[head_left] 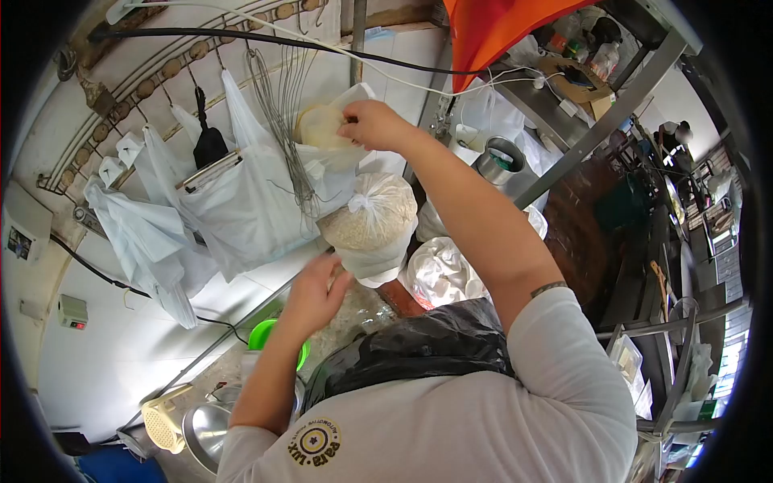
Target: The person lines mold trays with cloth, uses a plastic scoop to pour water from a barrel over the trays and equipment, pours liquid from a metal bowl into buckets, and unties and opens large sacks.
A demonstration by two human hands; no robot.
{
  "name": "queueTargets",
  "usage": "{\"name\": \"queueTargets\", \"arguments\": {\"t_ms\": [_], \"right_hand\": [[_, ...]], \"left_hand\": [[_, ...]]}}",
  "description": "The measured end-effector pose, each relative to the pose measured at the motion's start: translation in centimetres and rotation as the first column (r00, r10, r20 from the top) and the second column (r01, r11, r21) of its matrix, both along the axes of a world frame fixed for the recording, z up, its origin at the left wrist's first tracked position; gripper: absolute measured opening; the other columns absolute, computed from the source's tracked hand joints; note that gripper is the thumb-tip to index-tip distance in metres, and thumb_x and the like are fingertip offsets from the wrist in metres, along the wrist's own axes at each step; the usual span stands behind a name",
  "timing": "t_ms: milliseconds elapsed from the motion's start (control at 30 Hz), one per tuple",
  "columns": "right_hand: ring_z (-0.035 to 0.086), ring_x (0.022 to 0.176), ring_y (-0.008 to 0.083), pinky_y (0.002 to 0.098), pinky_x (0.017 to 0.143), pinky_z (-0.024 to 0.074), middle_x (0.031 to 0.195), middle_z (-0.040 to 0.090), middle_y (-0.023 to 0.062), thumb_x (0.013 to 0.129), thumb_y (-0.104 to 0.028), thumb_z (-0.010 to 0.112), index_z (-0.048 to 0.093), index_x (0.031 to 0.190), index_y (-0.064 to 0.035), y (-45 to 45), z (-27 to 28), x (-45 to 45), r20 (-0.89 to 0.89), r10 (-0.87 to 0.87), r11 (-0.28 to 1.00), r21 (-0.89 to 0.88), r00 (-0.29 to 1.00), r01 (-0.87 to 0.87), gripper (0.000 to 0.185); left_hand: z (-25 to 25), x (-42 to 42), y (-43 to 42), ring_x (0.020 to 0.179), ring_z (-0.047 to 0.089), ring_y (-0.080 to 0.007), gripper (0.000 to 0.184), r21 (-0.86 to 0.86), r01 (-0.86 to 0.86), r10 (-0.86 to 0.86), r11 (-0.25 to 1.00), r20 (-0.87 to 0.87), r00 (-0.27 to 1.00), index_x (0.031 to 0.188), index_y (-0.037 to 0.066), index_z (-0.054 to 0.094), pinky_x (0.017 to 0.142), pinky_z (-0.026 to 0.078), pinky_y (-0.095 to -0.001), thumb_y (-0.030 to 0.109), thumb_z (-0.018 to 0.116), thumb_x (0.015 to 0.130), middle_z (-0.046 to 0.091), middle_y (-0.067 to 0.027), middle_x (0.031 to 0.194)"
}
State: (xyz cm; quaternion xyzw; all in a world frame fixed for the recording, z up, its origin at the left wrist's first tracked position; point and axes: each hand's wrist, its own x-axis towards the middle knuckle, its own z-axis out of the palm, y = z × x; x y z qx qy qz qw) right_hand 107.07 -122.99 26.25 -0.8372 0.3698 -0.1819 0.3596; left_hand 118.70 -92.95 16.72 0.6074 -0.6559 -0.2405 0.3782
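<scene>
My right hand [370, 127] is closed at the edge of a pale yellowish round item [322, 126] in an open white bag [332, 161] by the wall. Whether its fingers grip the item or the bag's rim is hard to tell. My left hand [316, 291] hangs lower, its fingers apart and slightly blurred, with nothing visible in it. Just right of it and above stands a knotted clear bag [375, 217] of pale grainy material. A bundle of thin wires [291, 137] hangs left of the white bag.
White plastic bags [241, 201] hang from wall hooks on the left. A green container [266, 332], a metal bowl [205, 435] and a beige stool [165, 420] are low down. On the right are a metal pot [501, 161], a shelf post [600, 121] and a white bundle [444, 274].
</scene>
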Motion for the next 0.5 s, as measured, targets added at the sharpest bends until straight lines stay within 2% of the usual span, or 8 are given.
{"name": "queueTargets", "arguments": {"t_ms": [100, 133, 200, 300, 367, 400, 467, 500], "right_hand": [[0.067, 0.066, 0.0159, 0.0310, 0.061, 0.0571, 0.080, 0.070, 0.0104, 0.088, -0.013, 0.070, 0.072, 0.098, 0.0015, 0.3, -0.1, 0.7, 0.065, 0.171, 0.982, 0.066, 0.983, -0.176, 0.018], [0.067, 0.066, 0.0159, 0.0310, 0.061, 0.0571, 0.080, 0.070, 0.0104, 0.088, -0.013, 0.070, 0.072, 0.098, 0.0015, 0.2, -0.1, 1.0, 0.064, 0.177, 0.982, 0.061, 0.982, -0.181, 0.018], [0.066, 0.066, 0.0165, 0.0307, 0.062, 0.0562, 0.080, 0.070, 0.0104, 0.088, -0.009, 0.066, 0.073, 0.096, 0.0016, -0.1, -0.1, 1.5, 0.041, 0.238, 0.963, 0.118, 0.970, -0.241, 0.014], [0.067, 0.067, 0.0179, 0.0319, 0.060, 0.0569, 0.082, 0.070, 0.0104, 0.088, -0.006, 0.065, 0.072, 0.099, 0.0021, 0.1, 0.2, 1.8, 0.084, 0.216, 0.956, 0.186, 0.973, -0.228, 0.015], [0.067, 0.067, 0.0185, 0.0323, 0.059, 0.0574, 0.084, 0.070, 0.0102, 0.089, -0.006, 0.065, 0.071, 0.101, 0.0021, 0.0, 0.9, 1.6, 0.131, 0.103, 0.968, 0.216, 0.986, -0.130, 0.016], [0.067, 0.067, 0.0191, 0.0326, 0.058, 0.0579, 0.086, 0.070, 0.0099, 0.090, -0.005, 0.065, 0.070, 0.104, 0.0021, -0.1, 1.2, 1.4, 0.172, -0.013, 0.966, 0.258, 0.985, -0.033, 0.017], [0.068, 0.070, 0.0181, 0.0318, 0.061, 0.0591, 0.088, 0.070, 0.0090, 0.093, -0.008, 0.065, 0.068, 0.106, 0.0009, -0.2, 2.3, 0.7, 0.234, -0.104, 0.968, 0.247, 0.967, 0.045, 0.017], [0.069, 0.073, 0.0171, 0.0309, 0.064, 0.0604, 0.091, 0.070, 0.0081, 0.095, -0.012, 0.065, 0.067, 0.109, -0.0002, -0.2, 2.7, 0.3, 0.290, -0.193, 0.961, 0.249, 0.937, 0.121, 0.018]], "left_hand": [[3.6, 0.4, -4.5, 0.095, 0.064, -0.0413, 0.037, -0.320, -0.010, 0.027, 0.947, 0.049, 0.998, 0.123, -0.003, 0.058, 0.082, 0.052, -0.0458, 0.020, 0.065, 0.095, 0.061, -0.0245, 0.118], [5.1, 0.7, -6.0, 0.094, 0.065, -0.0383, 0.039, -0.375, -0.027, 0.048, 0.927, 0.047, 0.998, 0.127, -0.003, 0.057, 0.081, 0.053, -0.0420, 0.017, 0.066, 0.095, 0.060, -0.0237, 0.125], [7.0, 1.5, -9.3, 0.093, 0.066, -0.0354, 0.042, -0.432, -0.045, 0.071, 0.901, 0.044, 0.997, 0.131, -0.003, 0.056, 0.081, 0.054, -0.0382, 0.014, 0.067, 0.095, 0.059, -0.0228, 0.132], [8.2, 2.8, -13.5, 0.102, 0.067, -0.0410, 0.047, -0.489, -0.049, 0.162, 0.871, 0.192, 0.968, 0.136, -0.003, 0.054, 0.089, 0.054, -0.0427, 0.018, 0.066, 0.096, 0.056, -0.0257, 0.140], [8.3, 3.2, -15.2, 0.110, 0.066, -0.0434, 0.055, -0.338, -0.055, 0.209, 0.939, 0.439, 0.874, 0.141, -0.003, 0.052, 0.095, 0.053, -0.0470, 0.029, 0.063, 0.098, 0.053, -0.0279, 0.145], [8.2, 3.4, -15.6, 0.110, 0.066, -0.0434, 0.055, -0.344, -0.052, 0.210, 0.938, 0.441, 0.873, 0.141, -0.003, 0.052, 0.095, 0.053, -0.0470, 0.029, 0.063, 0.098, 0.053, -0.0279, 0.145], [9.2, 3.0, -15.9, 0.114, 0.065, -0.0428, 0.062, 0.115, -0.160, 0.051, 0.980, 0.635, 0.771, 0.141, -0.004, 0.052, 0.097, 0.052, -0.0496, 0.043, 0.058, 0.100, 0.053, -0.0294, 0.144], [8.9, 3.1, -16.1, 0.114, 0.065, -0.0428, 0.062, 0.112, -0.159, 0.052, 0.981, 0.637, 0.769, 0.141, -0.004, 0.052, 0.097, 0.052, -0.0496, 0.043, 0.058, 0.100, 0.053, -0.0294, 0.144]]}}
